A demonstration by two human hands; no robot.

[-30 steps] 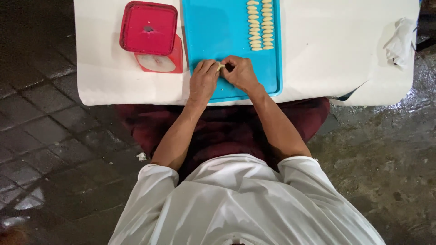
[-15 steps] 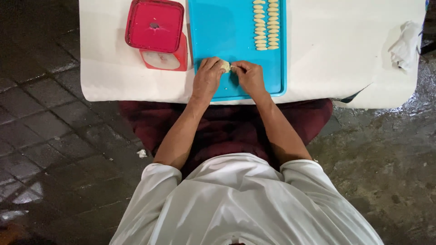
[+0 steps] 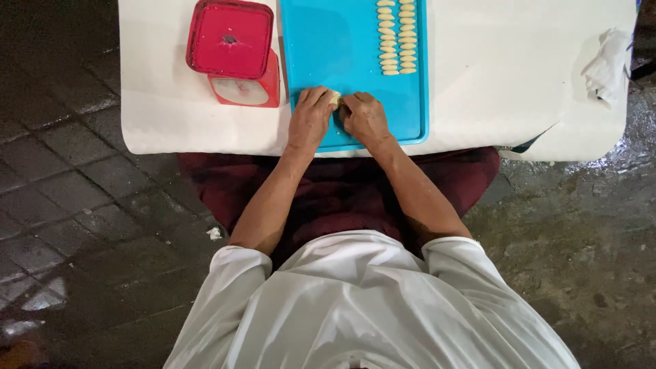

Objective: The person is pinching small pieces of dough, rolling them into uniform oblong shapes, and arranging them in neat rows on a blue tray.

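- While I sit at the white table (image 3: pixel 478 102), both my hands rest on the near part of the blue tray (image 3: pixel 328 41), my landmark here.
- My left hand (image 3: pixel 309 119) lies knuckles up, fingers curled together, its fingertips closed on the pale dough piece (image 3: pixel 335 99).
- My right hand (image 3: pixel 365 117) sits just beside it, fingers bent inward, pinching the same piece from the other side.
- The dough piece lies between the two sets of fingertips, low on the tray and a little left of its middle; most of it is hidden, so I cannot tell its shape.
- At the tray's far right part, two rows of shaped dough pieces (image 3: pixel 396 37) lie side by side, well apart from my hands.
- Just left of the tray stands a red kitchen scale (image 3: pixel 246 89), with a red square container (image 3: pixel 230 37) on top of it.
- Far to the tray's right, near the table's corner, lies a crumpled white cloth (image 3: pixel 605 65).
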